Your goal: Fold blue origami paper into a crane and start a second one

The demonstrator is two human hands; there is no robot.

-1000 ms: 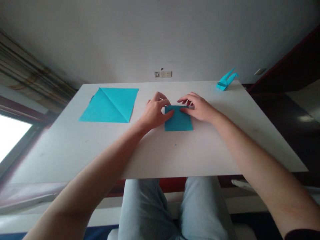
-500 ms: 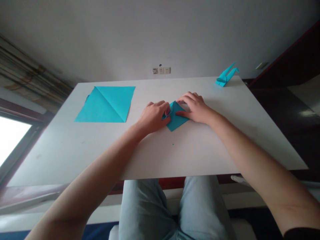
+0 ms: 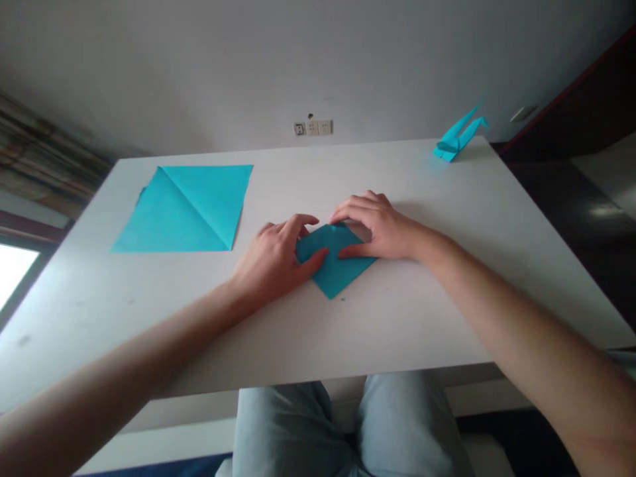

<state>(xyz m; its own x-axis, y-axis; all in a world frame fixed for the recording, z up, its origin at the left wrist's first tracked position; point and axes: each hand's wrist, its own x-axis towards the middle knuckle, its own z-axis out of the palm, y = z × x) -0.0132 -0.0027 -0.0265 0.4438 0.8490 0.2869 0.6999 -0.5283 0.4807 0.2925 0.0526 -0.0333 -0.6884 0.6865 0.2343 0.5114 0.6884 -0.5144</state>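
A small folded blue paper square (image 3: 334,266) lies on the white table (image 3: 397,318), turned so that one corner points toward me. My left hand (image 3: 276,258) rests on its left side with the thumb pressing the paper flat. My right hand (image 3: 377,226) lies on its upper right side, fingers curved down over the far corner, thumb on the paper. Both hands hold the paper against the table.
A larger blue sheet (image 3: 185,209) with a diagonal crease lies flat at the back left. A folded blue paper figure (image 3: 457,139) stands at the back right corner. Wall sockets (image 3: 312,127) sit behind the table. My knees show under the front edge.
The small paper was turned from square-on to corner-toward-me. Both hands stayed on it and now sit lower in the picture; the camera tipped down.
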